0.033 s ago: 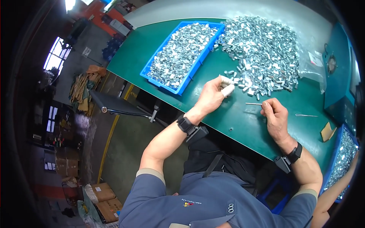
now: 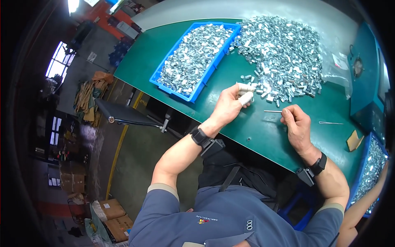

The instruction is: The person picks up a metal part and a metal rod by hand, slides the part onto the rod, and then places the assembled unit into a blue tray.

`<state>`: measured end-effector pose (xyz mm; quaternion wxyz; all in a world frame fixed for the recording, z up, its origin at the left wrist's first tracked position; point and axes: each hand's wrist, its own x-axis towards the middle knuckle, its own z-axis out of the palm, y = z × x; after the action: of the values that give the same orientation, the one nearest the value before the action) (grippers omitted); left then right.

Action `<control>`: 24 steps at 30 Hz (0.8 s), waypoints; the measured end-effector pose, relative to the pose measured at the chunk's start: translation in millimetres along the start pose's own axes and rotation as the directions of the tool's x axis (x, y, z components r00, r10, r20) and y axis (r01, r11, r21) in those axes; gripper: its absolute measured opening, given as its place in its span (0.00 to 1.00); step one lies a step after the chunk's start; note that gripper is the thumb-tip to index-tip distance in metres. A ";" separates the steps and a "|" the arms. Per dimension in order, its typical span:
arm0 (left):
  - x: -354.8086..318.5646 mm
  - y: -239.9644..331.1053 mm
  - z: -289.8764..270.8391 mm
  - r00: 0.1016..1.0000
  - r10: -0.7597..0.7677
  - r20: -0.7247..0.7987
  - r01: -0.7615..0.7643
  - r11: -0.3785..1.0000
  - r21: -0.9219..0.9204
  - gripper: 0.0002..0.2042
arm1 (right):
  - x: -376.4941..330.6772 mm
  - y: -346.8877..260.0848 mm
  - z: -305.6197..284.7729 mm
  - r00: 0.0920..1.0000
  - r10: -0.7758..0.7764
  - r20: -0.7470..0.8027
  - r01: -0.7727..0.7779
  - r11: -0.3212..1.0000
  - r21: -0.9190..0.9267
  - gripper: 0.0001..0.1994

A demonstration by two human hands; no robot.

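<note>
My left hand (image 2: 228, 105), with white coverings on its fingertips, is curled at the near edge of a large heap of small silvery metal pieces (image 2: 284, 57). Its thumb and fingers are drawn together; whatever lies between them is too small and hidden to make out. To its right, my right hand (image 2: 297, 125) pinches a thin metal rod (image 2: 272, 111) between thumb and forefinger. The rod points left toward my left hand, with a gap between them. Both hands are above the green tabletop (image 2: 255, 131).
A blue tray (image 2: 210, 76) full of metal pieces stands left of the heap. On the right are a thin wire tool (image 2: 331, 123), a tan scrap (image 2: 354, 141), a teal machine (image 2: 366, 78) and another blue tray (image 2: 357, 185), beside another person's arm (image 2: 368, 201). A clear bag (image 2: 339, 76) lies behind.
The view has shifted very slightly. Both hands keep nearly the same place and grip, and the rod still points left.
</note>
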<state>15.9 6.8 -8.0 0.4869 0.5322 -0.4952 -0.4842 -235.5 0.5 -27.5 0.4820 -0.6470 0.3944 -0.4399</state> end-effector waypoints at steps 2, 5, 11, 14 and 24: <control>-8.1 -4.5 9.6 0.999 -0.002 0.038 0.003 0.999 -0.034 0.10 | 1.7 -2.3 0.6 1.000 -0.020 0.013 0.020 1.000 0.006 0.11; -15.8 -10.9 20.3 0.995 -0.062 0.075 0.072 0.987 -0.141 0.11 | 3.7 -4.1 1.5 0.998 -0.055 0.034 0.056 0.998 -0.029 0.09; -26.5 -16.3 35.8 0.996 -0.084 0.031 0.089 0.954 -0.287 0.11 | 5.4 1.1 5.5 0.993 -0.108 -0.039 0.103 0.988 -0.113 0.08; -27.0 -28.4 43.6 0.998 -0.017 0.066 0.041 0.924 -0.380 0.10 | 1.9 7.4 0.5 0.991 -0.109 -0.082 0.097 0.985 -0.140 0.10; -40.1 -32.8 59.8 0.988 0.117 0.097 -0.078 0.938 -0.337 0.05 | 0.3 14.9 1.7 0.994 -0.028 0.106 0.036 0.996 -0.081 0.17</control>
<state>-43.6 45.7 -42.8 0.5635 0.3885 -0.4595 -0.5661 -235.0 -2.7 -42.2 0.4675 -0.6949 0.3761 -0.3965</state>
